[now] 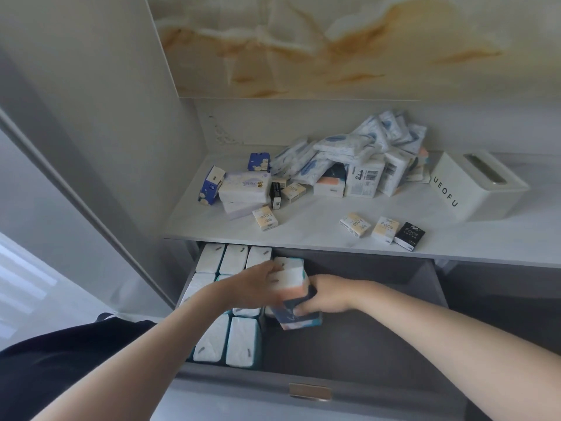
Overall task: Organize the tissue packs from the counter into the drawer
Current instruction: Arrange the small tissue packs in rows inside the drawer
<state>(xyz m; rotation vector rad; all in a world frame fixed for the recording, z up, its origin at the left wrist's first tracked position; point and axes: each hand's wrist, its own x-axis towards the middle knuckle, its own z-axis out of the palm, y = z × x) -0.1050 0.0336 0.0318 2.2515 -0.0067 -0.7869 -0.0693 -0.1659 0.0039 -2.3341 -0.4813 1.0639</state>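
Right, left to right: the open drawer point(425, 287) has its left part packed with upright white tissue packs point(241, 341) in neat rows, long axes running front to back. Your left hand point(255, 285) sits at the right edge of those rows, fingers curled over the top and left face of the pack in hand point(293, 291), a white, orange and navy one. Your right hand point(326, 294) clamps the same pack from its right side, fingers wrapped round the lower navy end.

Key relation: that pack is tilted, top leaning back toward the counter point(318, 226), bottom kicked forward and right. Its slot looks to be just beside the filled rows, directly under your left fingers. So the left hand is nearer the seating spot; I'd expect the right to swing the lower end in until the pack stands parallel with its neighbours.

The right part of the drawer is bare. A big heap of tissue packs point(349, 159) waits on the counter, with a UEOFU tissue box point(473, 189) to its right.
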